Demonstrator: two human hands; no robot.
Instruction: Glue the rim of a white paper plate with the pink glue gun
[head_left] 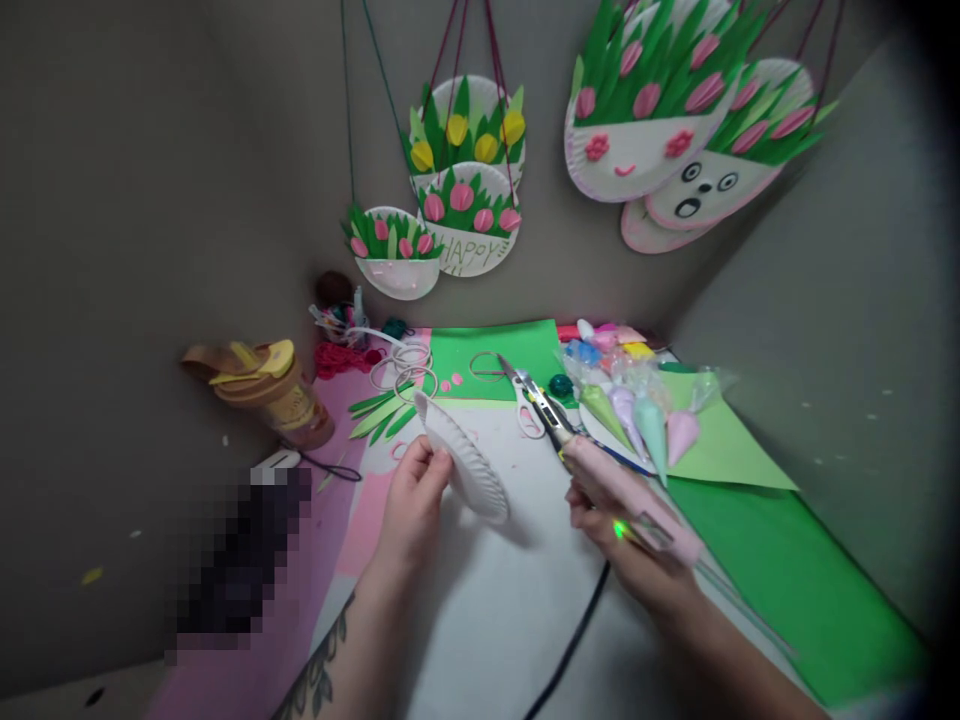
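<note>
Pinched between the thumb and fingers of my left hand (421, 485) is a white paper plate (466, 462) with a crimped rim, tilted nearly edge-on over the white work surface. It looks like a cut or half plate, though its far face is hidden. My right hand (626, 545) is wrapped round a pale pink hot glue gun (626, 490), whose green light glows by the fingers. A dark cord (574, 635) runs down from it. The gun's tip lies to the right of the plate, apart from it. Beyond sit white-handled scissors (529, 412).
Green paper strips (386, 412) and metal rings (412, 372) lie at the back left, near a brown cup (277, 395). Piping bags (645, 425) and green sheets (810, 580) lie to the right. Decorated plates (469, 220) hang on the wall.
</note>
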